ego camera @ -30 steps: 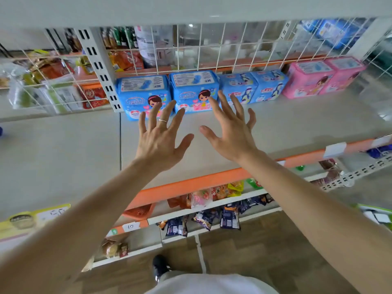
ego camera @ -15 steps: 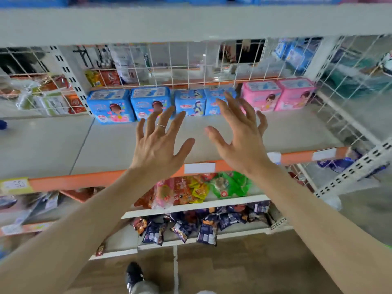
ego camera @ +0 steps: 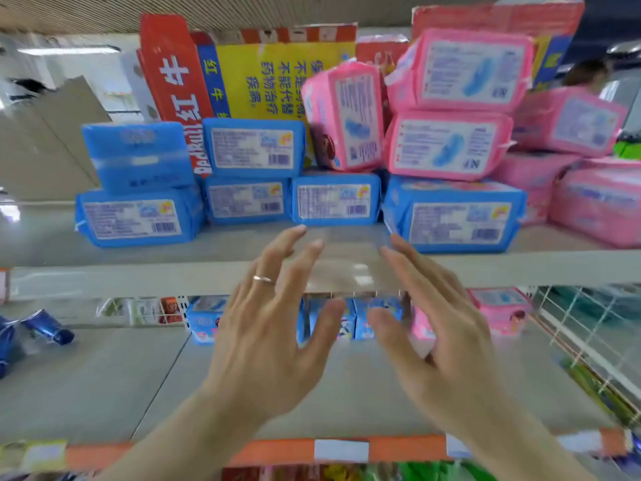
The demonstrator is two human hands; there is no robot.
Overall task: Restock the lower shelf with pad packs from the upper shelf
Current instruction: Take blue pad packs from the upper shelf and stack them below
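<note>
As I look up, my left hand [ego camera: 263, 345] and right hand [ego camera: 447, 345] hover with fingers spread, gripping nothing, just in front of the upper shelf [ego camera: 138, 277]. Blue pad packs [ego camera: 334, 199] and pink pad packs [ego camera: 447, 144] are stacked up there, with a few more at the back of the lower shelf [ego camera: 104, 376].

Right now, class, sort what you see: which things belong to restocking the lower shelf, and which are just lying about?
Belong: blue pad packs, pink pad packs, upper shelf, lower shelf, left hand, right hand.
Lying about: red-and-yellow carton, blue tubes.
</note>
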